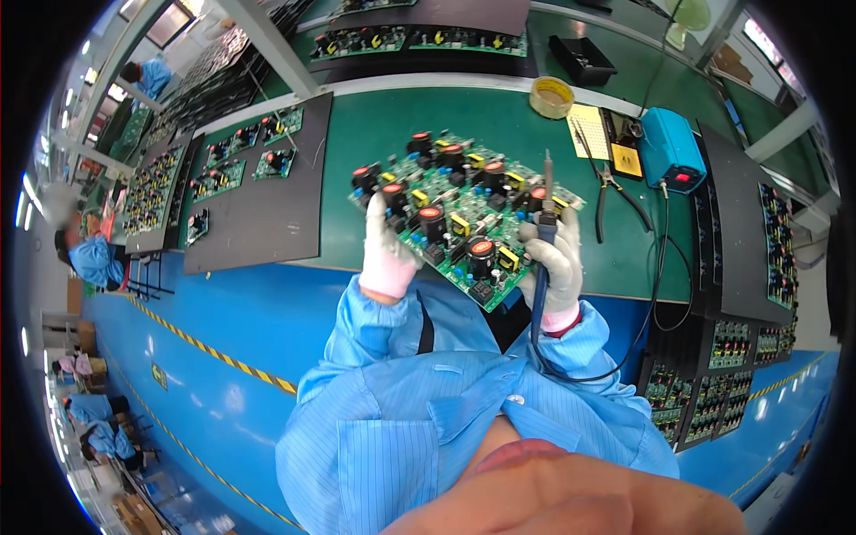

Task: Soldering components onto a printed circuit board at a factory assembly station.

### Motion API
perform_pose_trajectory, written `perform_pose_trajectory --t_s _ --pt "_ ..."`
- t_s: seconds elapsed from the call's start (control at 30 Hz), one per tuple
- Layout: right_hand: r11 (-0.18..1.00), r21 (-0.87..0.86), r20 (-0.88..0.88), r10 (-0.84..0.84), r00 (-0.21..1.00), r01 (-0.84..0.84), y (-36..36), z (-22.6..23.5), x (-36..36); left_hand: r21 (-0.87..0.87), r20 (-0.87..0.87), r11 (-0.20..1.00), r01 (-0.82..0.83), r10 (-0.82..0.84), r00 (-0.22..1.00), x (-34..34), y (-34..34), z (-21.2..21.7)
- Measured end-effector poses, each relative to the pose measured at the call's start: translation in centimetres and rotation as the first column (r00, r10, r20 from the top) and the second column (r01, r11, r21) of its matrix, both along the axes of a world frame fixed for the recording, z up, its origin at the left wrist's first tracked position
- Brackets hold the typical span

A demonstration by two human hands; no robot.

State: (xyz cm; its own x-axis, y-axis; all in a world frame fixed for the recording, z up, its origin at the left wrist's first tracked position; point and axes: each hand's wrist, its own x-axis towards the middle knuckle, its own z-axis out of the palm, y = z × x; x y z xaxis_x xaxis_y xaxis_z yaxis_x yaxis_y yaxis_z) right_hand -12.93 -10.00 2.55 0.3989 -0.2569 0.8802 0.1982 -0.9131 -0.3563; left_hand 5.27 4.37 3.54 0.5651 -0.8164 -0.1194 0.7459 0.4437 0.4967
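Holding a green circuit board point(455, 214) above the table's point(357, 116) front edge, left hand point(385, 254) is gripping its left side. Right hand point(555, 259) is closing around a soldering iron point(546, 214), tip pointing up.

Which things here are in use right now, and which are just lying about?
In use: green circuit board in the left hand; soldering iron in the right hand.

Lying about: tape roll, pliers, blue soldering station, small boards on the dark mat.

Single head-worn fisheye looks steeply down, close over the workbench point(499, 116)
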Motion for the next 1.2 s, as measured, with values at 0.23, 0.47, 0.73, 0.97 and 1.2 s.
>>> perform_pose_trajectory --t_s 0.23,0.47,0.73,0.97,1.2 --pt "0.996 0.088 0.034 -0.008 0.999 0.005 -0.5 -2.1 1.3 0.066 0.064 0.961 -0.27 0.266 0.962 -1.0 0.7 -0.7" --pt "0.984 0.095 0.056 -0.154 0.986 0.149 1.8 0.7 -1.2 0.108 0.049 0.897 -0.428 0.425 0.904 -3.2 -0.7 0.0" --pt "0.953 -0.219 -0.215 -0.254 0.943 0.207 3.7 2.1 2.3 0.183 0.412 0.867 -0.464 0.361 0.836 -7.7 -2.9 -0.2" --pt "0.93 -0.266 -0.241 -0.32 0.916 0.255 2.9 3.1 3.7 0.014 0.264 0.933 -0.361 0.344 0.901 -8.2 -3.5 -1.7" --pt "0.971 -0.22 -0.242 -0.144 0.959 0.09 0.8 3.6 4.8 0.014 0.35 0.95 -0.313 0.289 0.891 -8.1 -3.3 -3.4"
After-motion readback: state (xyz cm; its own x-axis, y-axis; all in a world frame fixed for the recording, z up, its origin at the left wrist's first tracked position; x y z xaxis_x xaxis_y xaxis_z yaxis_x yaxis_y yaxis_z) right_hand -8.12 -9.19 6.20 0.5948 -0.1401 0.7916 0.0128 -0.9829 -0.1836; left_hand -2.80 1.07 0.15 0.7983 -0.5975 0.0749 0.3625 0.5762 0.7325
